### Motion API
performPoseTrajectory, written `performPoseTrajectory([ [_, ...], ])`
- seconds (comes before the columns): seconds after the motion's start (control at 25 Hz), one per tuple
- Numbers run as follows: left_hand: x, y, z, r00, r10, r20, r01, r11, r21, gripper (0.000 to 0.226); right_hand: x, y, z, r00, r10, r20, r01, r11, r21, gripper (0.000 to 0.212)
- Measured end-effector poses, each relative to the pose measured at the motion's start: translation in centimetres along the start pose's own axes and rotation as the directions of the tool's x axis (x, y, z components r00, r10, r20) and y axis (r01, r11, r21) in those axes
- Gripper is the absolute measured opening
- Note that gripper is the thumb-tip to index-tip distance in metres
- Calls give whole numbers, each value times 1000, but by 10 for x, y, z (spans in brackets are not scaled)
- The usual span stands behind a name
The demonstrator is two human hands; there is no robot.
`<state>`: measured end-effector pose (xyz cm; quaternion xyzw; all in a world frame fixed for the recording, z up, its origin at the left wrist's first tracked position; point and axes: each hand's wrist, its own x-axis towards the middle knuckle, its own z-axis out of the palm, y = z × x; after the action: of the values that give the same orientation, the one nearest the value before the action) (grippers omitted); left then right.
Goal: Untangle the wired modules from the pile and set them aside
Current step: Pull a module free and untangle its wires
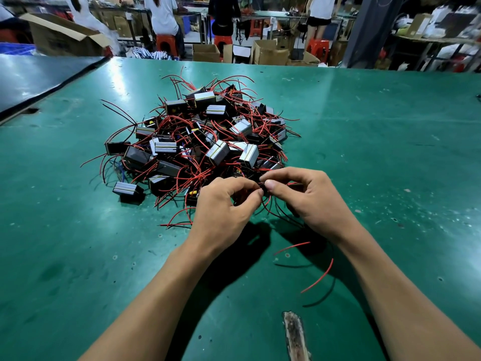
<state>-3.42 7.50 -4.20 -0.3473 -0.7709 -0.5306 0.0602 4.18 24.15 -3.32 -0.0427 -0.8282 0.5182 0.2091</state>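
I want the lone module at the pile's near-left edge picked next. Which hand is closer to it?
Left. The left hand is right of the module, pinching wires; the right hand lies farther right, past the left one.

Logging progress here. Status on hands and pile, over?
Left hand and right hand pinch wires at near edge of pile. Pile tangled; none visibly set aside. Wire ends trail below.

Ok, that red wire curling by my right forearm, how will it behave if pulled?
Likely bendy but springy: the red wire holds a curve. Probably light, being thin. It may drag the wires the left hand and right hand pinch.
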Motion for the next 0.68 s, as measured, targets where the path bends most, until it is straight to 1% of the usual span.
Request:
performPoseTrajectory([
  [0.12, 1, -1, 1, 1000, -6, 0, 6, 1000, -16, 4, 0, 1, 1, 999, 31, -26, -31, 999, -11, 7],
  [0.24, 0, -1, 1, 1000, 2, -15, -2, 1000, -7, 3, -1, -2, 1, 999, 48, -15, -47, 998, 31, 15],
  [0.32, 1, -1, 0, 1000, 9, -13, -9, 1000, 4, 2, -1, -4, 2, 1000, 25, -11, -25, 999, 29, 16],
  [0.44, 1, -3, -1, 1000, 14, 5, -14, 999, 30, 4, -2, -3, 2, 1000, 21, -5, -21, 999, 38, 12],
  [0.68, 1, -4, -2, 999, 28, -16, -27, 998, 56, 3, -3, -4, 0, 999, -15, -30, 14, 1000, -20, 5],
])
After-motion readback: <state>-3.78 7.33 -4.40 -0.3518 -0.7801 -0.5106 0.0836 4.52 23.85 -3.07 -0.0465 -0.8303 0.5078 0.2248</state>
